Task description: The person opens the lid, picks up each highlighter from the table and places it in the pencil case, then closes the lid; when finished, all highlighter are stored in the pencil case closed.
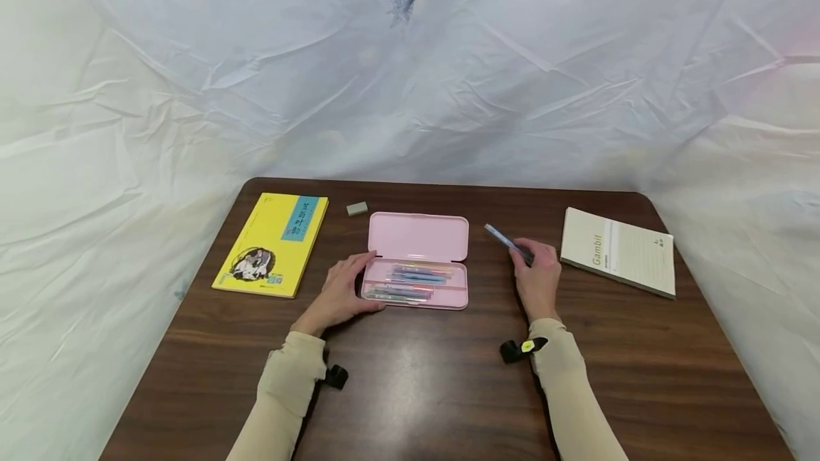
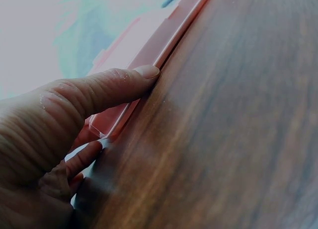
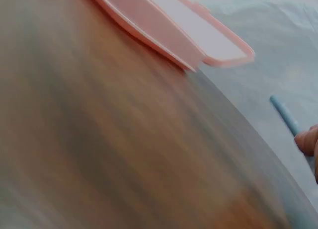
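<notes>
A pink pencil case lies open on the table, its lid tipped back. Several pens fill its two compartments. My left hand grips the case's left end, fingers at the back corner and thumb along the front edge. In the left wrist view the thumb presses on the front wall. Right of the case, my right hand pinches a light blue pen between thumb and fingers, its far end pointing up and left. The right wrist view catches only the fingertips on the pen.
A yellow book lies at the left of the brown table. A small grey eraser sits behind the case's left corner. At the right lies a cream Gambit notebook. White sheeting hangs behind the table.
</notes>
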`<state>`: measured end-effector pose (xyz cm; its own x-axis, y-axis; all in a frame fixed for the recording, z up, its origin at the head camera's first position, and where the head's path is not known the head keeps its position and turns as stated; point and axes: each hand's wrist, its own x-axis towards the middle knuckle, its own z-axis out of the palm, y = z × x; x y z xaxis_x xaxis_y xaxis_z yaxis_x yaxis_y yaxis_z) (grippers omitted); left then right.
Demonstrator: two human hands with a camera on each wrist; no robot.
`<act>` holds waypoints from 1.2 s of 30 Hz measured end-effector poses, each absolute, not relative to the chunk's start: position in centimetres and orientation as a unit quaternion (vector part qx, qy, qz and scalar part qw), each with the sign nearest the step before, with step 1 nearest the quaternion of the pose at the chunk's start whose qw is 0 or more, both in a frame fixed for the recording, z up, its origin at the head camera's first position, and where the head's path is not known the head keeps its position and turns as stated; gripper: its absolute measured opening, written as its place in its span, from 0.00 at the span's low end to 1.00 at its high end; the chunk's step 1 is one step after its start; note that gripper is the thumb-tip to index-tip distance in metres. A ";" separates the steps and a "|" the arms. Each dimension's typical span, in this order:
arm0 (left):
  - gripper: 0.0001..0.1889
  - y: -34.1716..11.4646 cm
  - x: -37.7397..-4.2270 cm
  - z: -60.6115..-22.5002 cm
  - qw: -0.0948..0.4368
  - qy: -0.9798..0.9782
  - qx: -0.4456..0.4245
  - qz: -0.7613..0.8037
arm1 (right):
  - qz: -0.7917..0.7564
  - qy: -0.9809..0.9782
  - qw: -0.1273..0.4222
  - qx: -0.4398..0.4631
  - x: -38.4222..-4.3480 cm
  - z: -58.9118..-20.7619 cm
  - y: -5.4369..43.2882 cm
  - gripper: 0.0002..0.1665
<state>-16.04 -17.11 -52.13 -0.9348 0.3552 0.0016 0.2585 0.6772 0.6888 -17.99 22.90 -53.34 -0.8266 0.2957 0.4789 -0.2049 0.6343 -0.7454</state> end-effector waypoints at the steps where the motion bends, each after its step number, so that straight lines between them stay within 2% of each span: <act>1: 0.55 -17.1 -16.1 -52.1 0.065 0.913 0.170 0.366 | 0.431 -0.851 0.301 -0.022 -17.9 -53.4 22.6 0.10; 6: 0.55 -17.0 -16.3 -52.0 0.061 0.911 0.176 0.367 | 0.439 -0.835 0.331 -0.001 -17.7 -53.3 20.9 0.10; 12: 0.55 -17.1 -16.4 -51.8 0.071 0.912 0.171 0.366 | 0.444 -0.829 0.339 0.029 -17.5 -53.4 18.5 0.10; 25: 0.55 -17.2 -16.3 -52.0 0.070 0.913 0.167 0.365 | 0.442 -0.833 0.302 0.141 -16.9 -53.7 12.6 0.12; 36: 0.55 -17.2 -16.3 -52.2 0.075 0.912 0.168 0.367 | 0.418 -0.844 0.260 0.211 -16.3 -53.9 11.1 0.13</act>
